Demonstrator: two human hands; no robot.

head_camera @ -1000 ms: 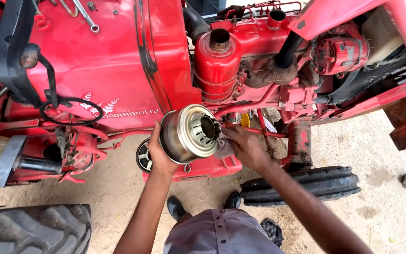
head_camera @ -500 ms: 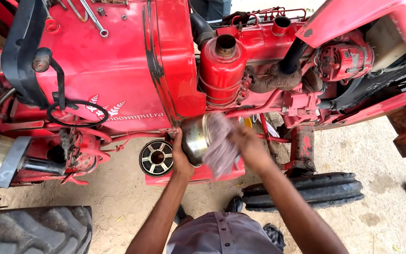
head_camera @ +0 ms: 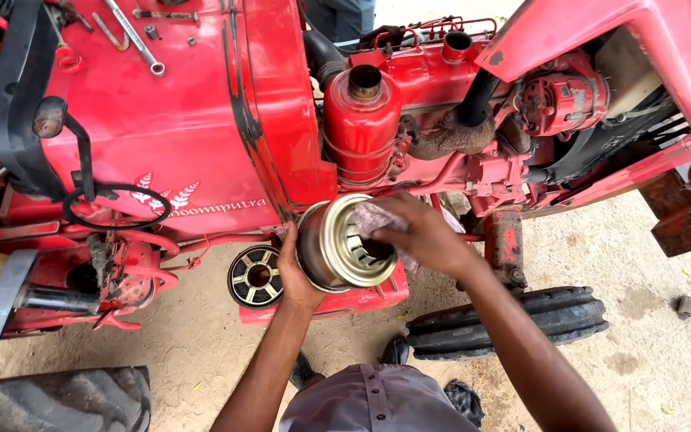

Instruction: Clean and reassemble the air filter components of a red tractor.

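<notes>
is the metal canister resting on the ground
No, the left hand holds the metal canister up beside the tractor, well above the sand.

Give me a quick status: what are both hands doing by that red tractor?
Left hand grips the metal canister from the side. Right hand presses a cloth into its open end. Round filter lies beside it, nothing blocking.

The metal canister (head_camera: 336, 244) sits between the two hands, the left hand (head_camera: 293, 272) gripping its left side and the right hand (head_camera: 417, 232) pressing a rag (head_camera: 373, 218) into its open end. Left of the canister, a round filter (head_camera: 255, 276) lies on the tractor's step (head_camera: 361, 300) (partly behind the left wrist). Above the canister stands the upright cylinder (head_camera: 361, 124). The front tyre (head_camera: 513, 320) lies on the ground to the right, beneath the right forearm.
</notes>
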